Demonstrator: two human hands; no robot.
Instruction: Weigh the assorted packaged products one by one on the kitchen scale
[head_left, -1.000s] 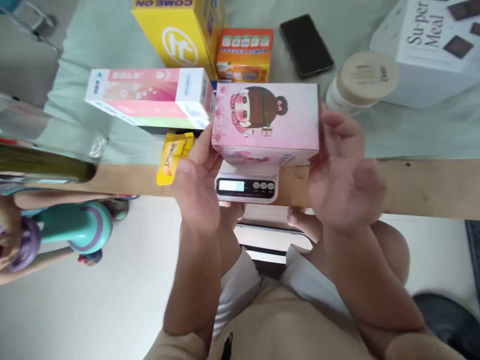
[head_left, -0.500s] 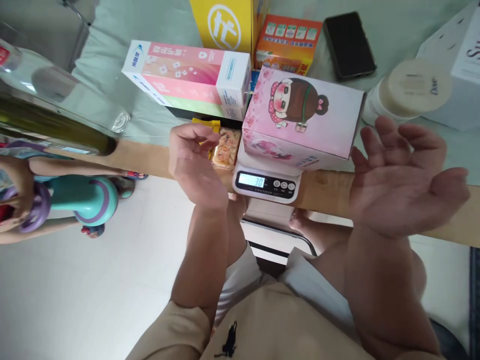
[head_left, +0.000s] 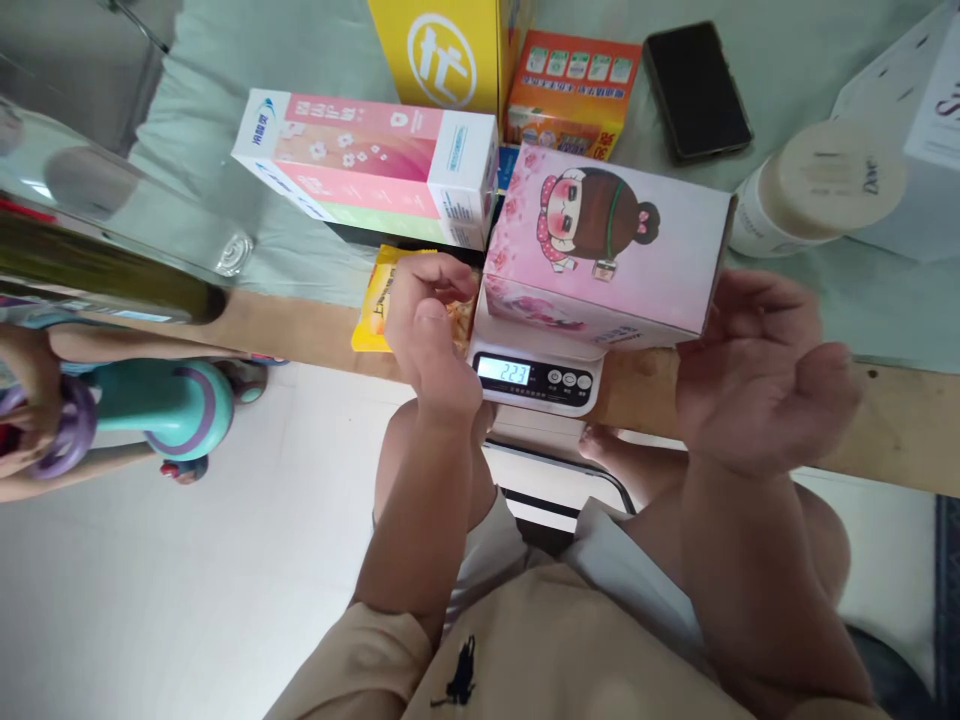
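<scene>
A pink box (head_left: 607, 245) sits on the white scale (head_left: 536, 370) at the table's front edge (head_left: 900, 430), the right hand (head_left: 757, 375) loosely open beside its right end, the left hand (head_left: 431, 325) pinching a yellow packet (head_left: 379, 300) just left of it.

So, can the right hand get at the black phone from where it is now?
Probably yes, but not straight. The right hand is at the near right end of the pink box, and the phone lies beyond that box on the cloth. The path around the box's right corner, left of the jar, looks free.
</scene>
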